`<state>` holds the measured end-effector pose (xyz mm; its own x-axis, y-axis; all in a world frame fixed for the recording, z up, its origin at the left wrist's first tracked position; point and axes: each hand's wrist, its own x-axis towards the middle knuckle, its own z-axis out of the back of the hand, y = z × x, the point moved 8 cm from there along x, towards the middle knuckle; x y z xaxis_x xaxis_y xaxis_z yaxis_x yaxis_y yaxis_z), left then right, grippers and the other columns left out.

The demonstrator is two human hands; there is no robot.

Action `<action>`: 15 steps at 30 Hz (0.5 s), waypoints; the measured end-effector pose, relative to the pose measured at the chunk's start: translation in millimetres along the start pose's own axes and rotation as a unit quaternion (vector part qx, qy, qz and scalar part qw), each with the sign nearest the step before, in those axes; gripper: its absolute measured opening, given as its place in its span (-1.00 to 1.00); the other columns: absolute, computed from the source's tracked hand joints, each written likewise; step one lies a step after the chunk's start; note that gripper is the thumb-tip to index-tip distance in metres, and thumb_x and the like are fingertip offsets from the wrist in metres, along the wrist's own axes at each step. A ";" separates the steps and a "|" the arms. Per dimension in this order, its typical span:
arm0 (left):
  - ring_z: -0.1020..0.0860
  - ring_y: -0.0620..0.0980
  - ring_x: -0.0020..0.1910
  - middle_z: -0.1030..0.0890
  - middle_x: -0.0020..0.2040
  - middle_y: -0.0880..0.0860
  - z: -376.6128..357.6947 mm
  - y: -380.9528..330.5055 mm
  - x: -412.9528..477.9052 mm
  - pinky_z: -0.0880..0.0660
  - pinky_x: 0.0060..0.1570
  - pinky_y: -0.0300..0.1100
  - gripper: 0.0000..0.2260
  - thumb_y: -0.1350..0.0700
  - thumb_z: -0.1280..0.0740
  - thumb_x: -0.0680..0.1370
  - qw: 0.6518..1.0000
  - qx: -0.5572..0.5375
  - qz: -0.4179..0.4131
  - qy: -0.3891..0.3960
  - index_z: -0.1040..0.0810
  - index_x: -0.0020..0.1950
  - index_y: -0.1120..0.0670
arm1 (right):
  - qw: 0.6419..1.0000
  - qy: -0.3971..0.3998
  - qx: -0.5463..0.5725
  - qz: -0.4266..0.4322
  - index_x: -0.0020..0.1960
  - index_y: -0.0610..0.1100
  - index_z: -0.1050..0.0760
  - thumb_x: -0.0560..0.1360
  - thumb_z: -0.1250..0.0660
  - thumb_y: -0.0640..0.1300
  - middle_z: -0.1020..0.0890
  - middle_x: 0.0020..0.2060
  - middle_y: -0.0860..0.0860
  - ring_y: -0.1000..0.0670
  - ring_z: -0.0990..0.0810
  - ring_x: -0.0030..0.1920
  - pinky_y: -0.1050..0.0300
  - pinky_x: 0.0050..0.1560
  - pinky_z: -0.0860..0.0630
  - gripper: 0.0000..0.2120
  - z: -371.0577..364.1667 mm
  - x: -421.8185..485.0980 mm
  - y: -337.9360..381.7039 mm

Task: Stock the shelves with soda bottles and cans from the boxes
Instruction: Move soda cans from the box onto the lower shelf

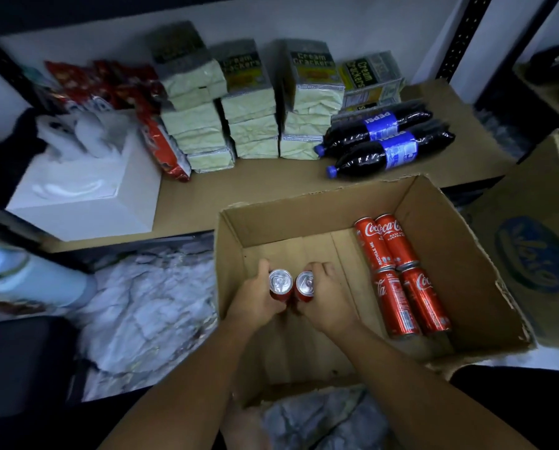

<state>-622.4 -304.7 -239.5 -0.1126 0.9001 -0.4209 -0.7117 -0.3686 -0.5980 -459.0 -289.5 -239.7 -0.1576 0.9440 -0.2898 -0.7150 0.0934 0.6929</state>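
An open cardboard box sits on the floor in front of the shelf. Inside it, my left hand grips one upright red cola can and my right hand grips a second upright can, the two cans side by side. Several more red cola cans lie flat along the box's right side. Two dark Pepsi bottles lie on their sides on the brown shelf board, at its right.
Stacks of cream cracker packs fill the shelf's middle, with red snack bags and a white tissue box to the left. Another cardboard box stands at right. The floor is marble-patterned.
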 end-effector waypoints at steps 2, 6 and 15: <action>-0.63 0.16 -0.05 -0.66 -0.08 0.02 -3.5 2.9 -1.5 -0.53 -0.13 -0.03 -0.48 0.07 -0.53 0.39 1.000 0.020 -0.003 0.003 -0.25 0.15 -0.02 | 1.000 0.003 0.004 0.010 0.19 0.00 -0.44 0.29 -0.56 -0.12 -0.44 0.13 0.03 -0.10 -0.57 0.03 -0.04 0.04 -0.54 -0.47 -5.1 -0.1 -4.2; -0.63 0.16 -0.01 -0.66 0.00 0.08 -7.9 6.7 -1.5 -0.56 -0.05 0.01 -0.38 0.07 -0.54 0.39 0.998 0.065 -0.012 0.010 -0.31 0.34 0.05 | 0.999 0.033 0.028 0.009 0.36 -0.03 -0.41 0.28 -0.59 -0.15 -0.53 0.14 0.06 -0.06 -0.56 0.13 0.05 0.12 -0.51 -0.30 -10.2 1.9 -10.0; -0.63 0.03 -0.08 -0.66 -0.07 -0.04 58.1 -31.4 -24.7 -0.57 -0.09 -0.08 -0.55 0.01 -0.56 0.34 0.997 0.006 -0.070 -0.031 -0.46 0.14 -0.05 | 0.990 0.007 0.132 0.042 0.12 0.09 -0.44 0.28 -0.57 -0.28 -0.68 -0.06 0.12 0.11 -0.66 -0.04 0.06 0.05 -0.60 -0.46 34.0 -5.2 32.4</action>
<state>-637.5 -301.9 -170.7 -0.0541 0.9555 -0.2898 -0.7320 -0.2354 -0.6393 -458.2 -280.6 -193.2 -0.2189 0.9477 -0.2322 -0.4962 0.0968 0.8628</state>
